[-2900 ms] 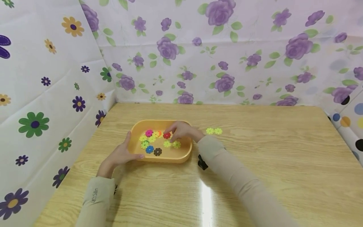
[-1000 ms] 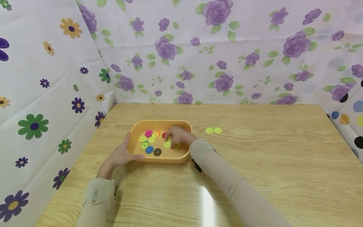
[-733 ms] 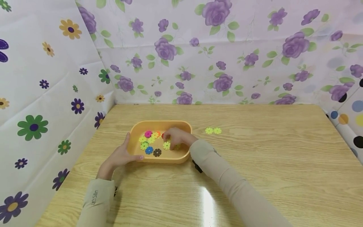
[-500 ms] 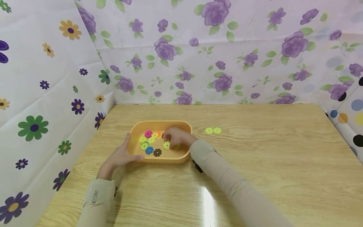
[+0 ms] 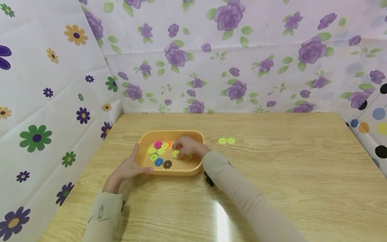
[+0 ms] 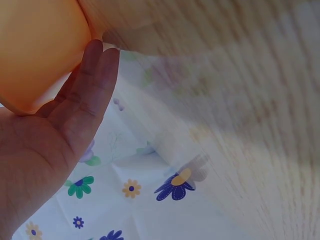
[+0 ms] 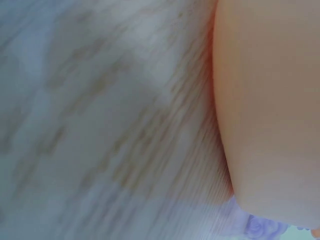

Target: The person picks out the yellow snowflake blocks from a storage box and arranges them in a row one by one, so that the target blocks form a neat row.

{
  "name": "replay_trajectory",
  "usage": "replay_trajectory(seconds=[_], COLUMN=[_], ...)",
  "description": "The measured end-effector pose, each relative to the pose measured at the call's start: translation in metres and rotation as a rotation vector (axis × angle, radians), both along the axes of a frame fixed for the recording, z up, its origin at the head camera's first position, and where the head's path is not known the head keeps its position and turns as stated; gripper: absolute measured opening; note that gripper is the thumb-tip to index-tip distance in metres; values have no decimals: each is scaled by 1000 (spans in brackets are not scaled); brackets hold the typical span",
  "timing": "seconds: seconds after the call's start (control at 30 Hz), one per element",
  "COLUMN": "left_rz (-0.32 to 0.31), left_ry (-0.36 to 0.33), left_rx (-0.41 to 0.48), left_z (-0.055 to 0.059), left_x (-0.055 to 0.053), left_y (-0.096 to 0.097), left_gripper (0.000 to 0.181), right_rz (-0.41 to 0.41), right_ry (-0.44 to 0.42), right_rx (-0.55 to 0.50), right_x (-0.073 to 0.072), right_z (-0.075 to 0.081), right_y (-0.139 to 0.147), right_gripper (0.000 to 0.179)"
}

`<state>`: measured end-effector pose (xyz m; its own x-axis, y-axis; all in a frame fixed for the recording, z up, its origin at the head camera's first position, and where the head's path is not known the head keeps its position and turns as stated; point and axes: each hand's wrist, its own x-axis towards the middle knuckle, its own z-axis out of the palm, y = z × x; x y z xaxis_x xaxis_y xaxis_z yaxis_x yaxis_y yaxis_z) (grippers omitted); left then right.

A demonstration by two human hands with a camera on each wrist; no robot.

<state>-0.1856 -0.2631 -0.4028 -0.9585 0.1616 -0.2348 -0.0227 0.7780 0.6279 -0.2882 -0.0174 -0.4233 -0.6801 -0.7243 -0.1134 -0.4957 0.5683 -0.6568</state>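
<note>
— Head view: what do the hands do?
— Left hand [image 5: 128, 168] grips the tray [image 5: 184, 169] at its left wall. Right hand [image 5: 188, 148] reaches inside, fingers curled over a yellow-green disc [image 5: 175, 154]; whether they pinch it, I cannot tell.
— Beyond that?
— Two discs [image 5: 226, 141] lie on the table [image 5: 287, 174], right of the tray.

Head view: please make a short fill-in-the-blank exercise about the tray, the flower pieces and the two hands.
1. The left hand holds the ____ end of the orange tray.
2. The right hand reaches ____ the tray, over the flower pieces.
3. Outside the tray, ____ yellow-green flower pieces lie side by side on the table.
4. Next to the brown flower piece lies a ____ one, on its left.

Missing words: left; into; two; blue
</note>
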Motion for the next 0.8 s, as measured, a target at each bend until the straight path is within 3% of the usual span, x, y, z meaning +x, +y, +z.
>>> replay_trajectory(seconds=[0.3, 0.53, 0.63, 0.8], left_rz=[12, 5, 3, -2], left_ry=[-5, 1, 5, 13], left_rx=[12, 15, 15, 7], left_z=[-1, 1, 1, 1], left_x=[0, 1, 1, 1], left_y=[-1, 1, 1, 0], left_gripper=[126, 125, 124, 124], right_rz=[-35, -109, -134, -138], right_ry=[-92, -330, -390, -390], right_rx=[-126, -342, -398, -420], right_x=[-3, 1, 3, 2], right_z=[-2, 2, 4, 5], right_y=[1, 3, 4, 5], right_gripper=[28, 29, 34, 36])
